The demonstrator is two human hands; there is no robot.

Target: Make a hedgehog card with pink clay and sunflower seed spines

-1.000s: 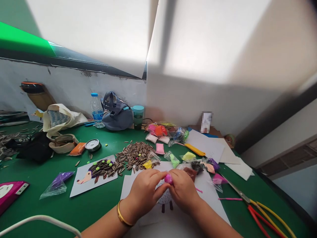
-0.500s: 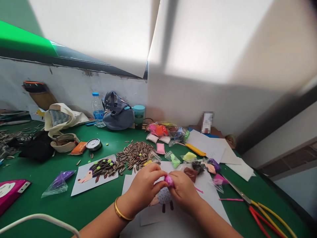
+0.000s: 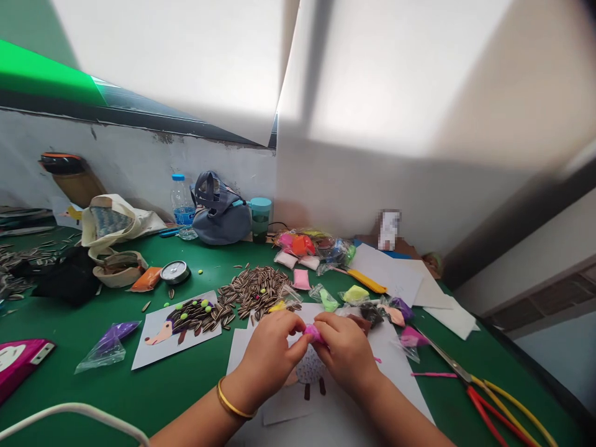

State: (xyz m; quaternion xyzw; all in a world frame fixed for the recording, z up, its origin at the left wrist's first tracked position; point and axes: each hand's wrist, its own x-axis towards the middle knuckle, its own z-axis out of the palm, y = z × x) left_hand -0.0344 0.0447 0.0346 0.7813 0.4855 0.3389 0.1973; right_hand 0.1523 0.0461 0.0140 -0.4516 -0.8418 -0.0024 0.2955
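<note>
The pink clay (image 3: 313, 334) is pinched between the fingertips of the left hand (image 3: 269, 355) and right hand (image 3: 347, 355), both closed on it, and is seen drawn flatter than a moment ago. It is held just above a paper sheet (image 3: 243, 351) near the front edge of the table (image 3: 56, 329).

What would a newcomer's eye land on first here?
The left hand and right hand, bottom centre, pinching pink clay between them. Left of them lies a hedgehog picture with a coat of striped sunflower seeds. Above that, a loose heap of the same seeds stands out on the green table.
</note>
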